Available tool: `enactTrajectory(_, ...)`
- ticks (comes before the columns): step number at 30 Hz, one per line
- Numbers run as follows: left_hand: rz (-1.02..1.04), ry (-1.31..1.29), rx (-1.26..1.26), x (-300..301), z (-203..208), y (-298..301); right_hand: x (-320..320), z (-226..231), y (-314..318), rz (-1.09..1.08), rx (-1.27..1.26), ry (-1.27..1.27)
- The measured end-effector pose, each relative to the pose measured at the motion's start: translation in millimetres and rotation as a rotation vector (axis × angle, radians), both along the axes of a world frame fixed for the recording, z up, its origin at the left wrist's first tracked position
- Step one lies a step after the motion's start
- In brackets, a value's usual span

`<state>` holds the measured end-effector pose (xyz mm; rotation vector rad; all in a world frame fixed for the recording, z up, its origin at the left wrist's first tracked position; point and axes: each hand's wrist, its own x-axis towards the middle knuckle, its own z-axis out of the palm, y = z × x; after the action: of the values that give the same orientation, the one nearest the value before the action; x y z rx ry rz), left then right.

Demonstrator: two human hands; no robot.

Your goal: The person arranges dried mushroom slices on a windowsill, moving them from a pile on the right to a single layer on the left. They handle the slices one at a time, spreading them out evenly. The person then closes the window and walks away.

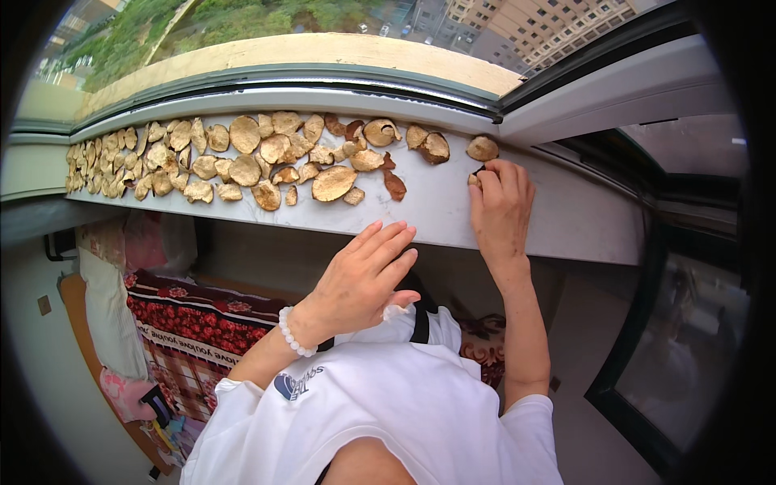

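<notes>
Many thin dried slices [333,183], tan and wrinkled with some dark brown edges, lie spread along a pale windowsill [436,222]. They crowd together on the left and thin out to the right. My right hand [503,206] is down at the right part of the sill, its fingertips closed round a small dried slice [474,179] that they partly hide. Just beyond those fingers lies a single round slice [482,148]. My left hand [368,275] hovers at the sill's front edge, fingers stretched out and holding nothing, with a white bead bracelet [294,333] at the wrist.
A window frame [323,85] runs behind the sill, with trees and buildings outside. On the right an open window sash [679,347] stands beside the sill. Below on the left is a bed with a red patterned blanket [194,319].
</notes>
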<state>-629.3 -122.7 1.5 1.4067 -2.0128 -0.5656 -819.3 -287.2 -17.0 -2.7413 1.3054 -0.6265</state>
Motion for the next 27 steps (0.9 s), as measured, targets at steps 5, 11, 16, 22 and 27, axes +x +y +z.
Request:
enactTrajectory(5, 0.062, 0.018, 0.006, 10, -8, 11, -8, 26, -3, -0.218, 0.623, -0.556)
enactTrajectory(11, 0.083, 0.038, -0.018, 11, -11, 12, -20, 26, -7, -0.154, 1.191, -1.228)
enactTrajectory(16, 0.054, 0.058, -0.038, 7, -6, 6, -9, 17, 0, -0.174, 1.172, -1.175)
enactTrajectory(22, 0.021, 0.048, -0.011, 3, -10, 3, 25, 4, 17, -0.252, 0.995, -0.885)
enactTrajectory(27, 0.004, 0.021, 0.008, -5, -14, -3, 37, -8, 25, -0.111, 0.234, -0.4)
